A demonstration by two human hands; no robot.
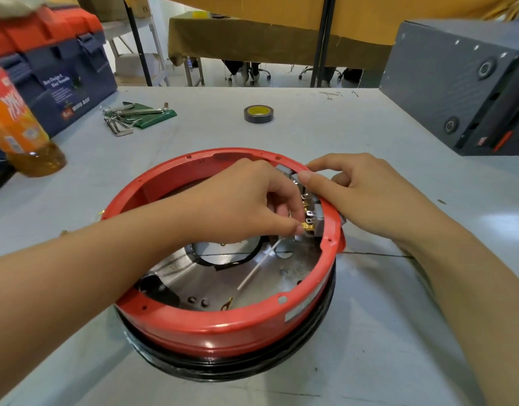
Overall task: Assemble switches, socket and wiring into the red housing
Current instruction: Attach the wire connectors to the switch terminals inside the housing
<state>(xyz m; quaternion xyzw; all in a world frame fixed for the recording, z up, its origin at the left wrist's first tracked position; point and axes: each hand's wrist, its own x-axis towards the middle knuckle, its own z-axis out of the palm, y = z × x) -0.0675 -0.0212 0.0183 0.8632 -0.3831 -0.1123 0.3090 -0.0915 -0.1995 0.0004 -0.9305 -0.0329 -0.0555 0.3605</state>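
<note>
The round red housing [223,332] stands open side up on the grey table, with a black band under it and a shiny metal plate [223,279] inside. Grey switch blocks [317,221] with metal terminals sit against its right inner wall. My left hand [243,197] reaches inside and pinches a small brass wire terminal [308,227] right at the lowest block. A white wire [259,266] runs down from there across the plate. My right hand [366,191] grips the rim at the switches, thumb inside, fingers curled outside.
A roll of black tape [258,114] lies behind the housing. Hex keys on a green pouch [135,115] lie at the back left beside a blue-orange toolbox [53,71]. An orange drink bottle [18,124] stands at left. A grey case [463,92] fills the right rear.
</note>
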